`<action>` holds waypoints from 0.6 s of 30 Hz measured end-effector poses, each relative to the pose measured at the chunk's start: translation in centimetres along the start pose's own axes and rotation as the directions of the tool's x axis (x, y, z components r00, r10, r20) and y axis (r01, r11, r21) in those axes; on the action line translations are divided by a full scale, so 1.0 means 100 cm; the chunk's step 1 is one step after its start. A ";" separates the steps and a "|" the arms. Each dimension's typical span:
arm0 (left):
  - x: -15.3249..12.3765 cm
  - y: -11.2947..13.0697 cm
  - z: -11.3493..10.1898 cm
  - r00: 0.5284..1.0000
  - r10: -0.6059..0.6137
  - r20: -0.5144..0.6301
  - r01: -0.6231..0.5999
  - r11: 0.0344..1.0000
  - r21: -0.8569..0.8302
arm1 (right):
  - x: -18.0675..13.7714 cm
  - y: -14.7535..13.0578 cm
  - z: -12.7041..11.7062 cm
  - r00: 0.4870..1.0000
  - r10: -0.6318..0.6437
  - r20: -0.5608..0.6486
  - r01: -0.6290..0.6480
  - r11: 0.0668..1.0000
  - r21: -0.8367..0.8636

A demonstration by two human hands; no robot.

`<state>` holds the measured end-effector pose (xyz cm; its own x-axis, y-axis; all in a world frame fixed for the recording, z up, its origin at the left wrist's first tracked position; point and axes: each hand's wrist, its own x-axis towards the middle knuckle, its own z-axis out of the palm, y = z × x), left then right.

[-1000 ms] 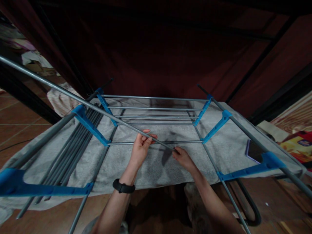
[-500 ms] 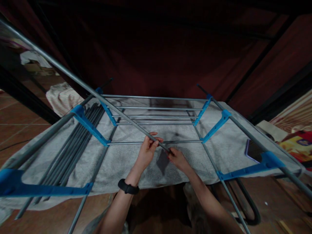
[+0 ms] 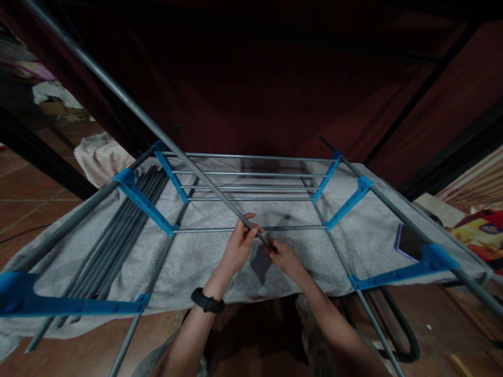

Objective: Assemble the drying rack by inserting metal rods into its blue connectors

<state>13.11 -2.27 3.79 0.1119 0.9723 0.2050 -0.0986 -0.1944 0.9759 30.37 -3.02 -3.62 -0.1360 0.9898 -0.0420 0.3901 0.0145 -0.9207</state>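
A long grey metal rod point(image 3: 157, 131) slants from the upper left down to the middle of a drying rack frame point(image 3: 251, 173) with blue plastic brackets point(image 3: 143, 201). My left hand point(image 3: 239, 246), with a black wristband, is closed round the rod a short way up from its lower end. My right hand point(image 3: 285, 256) pinches the rod's lower tip. Both hands hover just in front of the nearest crossbar point(image 3: 220, 229) of the frame, above a grey towel point(image 3: 196, 256).
A bundle of loose grey rods point(image 3: 113, 235) lies on the towel at the left. A phone point(image 3: 408, 243) rests on the towel at the right. Dark red cloth hangs behind. A striped cloth point(image 3: 100, 157) lies on the tiled floor at the left.
The rod's far end has swung up and become steeper. Both hands have come closer together, with the right hand shifting left along with the rod's lower tip.
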 end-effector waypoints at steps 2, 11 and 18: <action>-0.001 0.000 0.001 1.000 -0.004 0.012 0.004 1.000 -0.007 | 0.000 -0.002 0.000 1.000 -0.009 0.008 0.009 0.999 -0.041; -0.006 -0.013 0.007 0.996 -0.030 0.087 0.026 0.999 0.039 | -0.002 -0.009 0.004 0.998 -0.056 0.012 0.056 0.995 -0.078; -0.007 -0.014 0.008 0.993 -0.037 0.115 0.027 0.996 0.086 | -0.001 -0.008 0.008 0.999 -0.045 0.009 0.046 0.992 -0.117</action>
<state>13.95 -2.74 2.34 0.2284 0.9575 0.1763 -0.0102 -0.1787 0.9838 29.35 -3.24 -3.21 -0.1622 0.9867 -0.0038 0.4876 0.0768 -0.8697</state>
